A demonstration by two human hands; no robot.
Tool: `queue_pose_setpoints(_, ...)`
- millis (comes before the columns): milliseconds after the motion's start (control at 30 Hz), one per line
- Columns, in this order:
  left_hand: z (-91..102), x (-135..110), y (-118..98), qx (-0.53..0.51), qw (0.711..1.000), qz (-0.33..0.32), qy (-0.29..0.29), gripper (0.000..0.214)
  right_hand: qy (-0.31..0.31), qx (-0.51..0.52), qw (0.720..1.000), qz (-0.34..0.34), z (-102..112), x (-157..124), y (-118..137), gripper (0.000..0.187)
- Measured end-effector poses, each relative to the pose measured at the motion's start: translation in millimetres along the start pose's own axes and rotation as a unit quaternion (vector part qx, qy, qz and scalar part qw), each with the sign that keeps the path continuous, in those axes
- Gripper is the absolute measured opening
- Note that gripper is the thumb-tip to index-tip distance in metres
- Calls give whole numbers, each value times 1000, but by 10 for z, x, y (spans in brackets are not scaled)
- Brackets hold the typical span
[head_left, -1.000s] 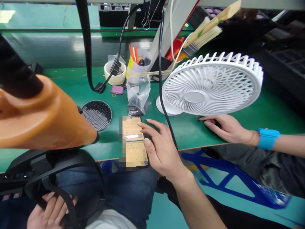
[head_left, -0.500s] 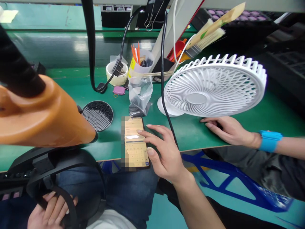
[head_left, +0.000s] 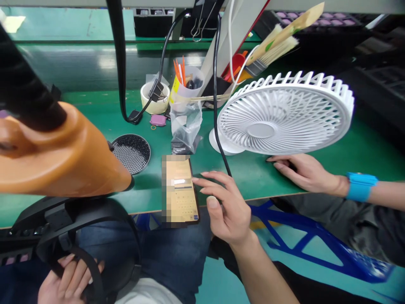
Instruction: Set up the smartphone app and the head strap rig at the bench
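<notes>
A phone [head_left: 179, 190] with a lit screen lies at the near edge of the green table [head_left: 268, 177]. My right hand [head_left: 226, 207] rests beside it, fingers stretched out, the fingertips at the phone's right edge. It holds nothing. A black cable [head_left: 218, 126] hangs down just behind this hand. On my lap at the bottom left, my left hand [head_left: 68, 280] has its fingers curled round the black band [head_left: 91, 274] of a black headset-like device [head_left: 72, 223].
A co-worker's hand [head_left: 303, 171] with a blue wristband [head_left: 360, 185] lies flat under a white fan [head_left: 284, 114]. An orange housing [head_left: 60, 156] looms at left. Behind the phone are a round black mesh dish [head_left: 131, 152], a plastic bag [head_left: 186, 126], a cup of tools [head_left: 186, 84] and a tape roll [head_left: 153, 99].
My right hand has slid back and to the right, off the phone's screen to its right edge. The left hand and the co-worker's hand have stayed put.
</notes>
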State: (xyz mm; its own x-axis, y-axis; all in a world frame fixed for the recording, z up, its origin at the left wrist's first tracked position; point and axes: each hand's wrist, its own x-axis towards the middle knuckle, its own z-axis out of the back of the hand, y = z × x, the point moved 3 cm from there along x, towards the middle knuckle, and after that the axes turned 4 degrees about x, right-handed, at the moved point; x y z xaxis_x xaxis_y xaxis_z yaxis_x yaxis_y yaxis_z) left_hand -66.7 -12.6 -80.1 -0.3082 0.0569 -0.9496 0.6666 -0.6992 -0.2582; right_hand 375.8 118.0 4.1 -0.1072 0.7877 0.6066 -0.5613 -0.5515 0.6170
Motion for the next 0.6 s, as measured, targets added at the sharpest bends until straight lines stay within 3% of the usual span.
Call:
queue_pose_setpoints(333,-131,-212,-4,-44,999,7,-19,22,-13,42,998,35,44,-197,48,19)
queue_pose_setpoints(600,-106,-184,-4,0,999,-23,-22,22,-7,26,998,51,47,-352,125,21)
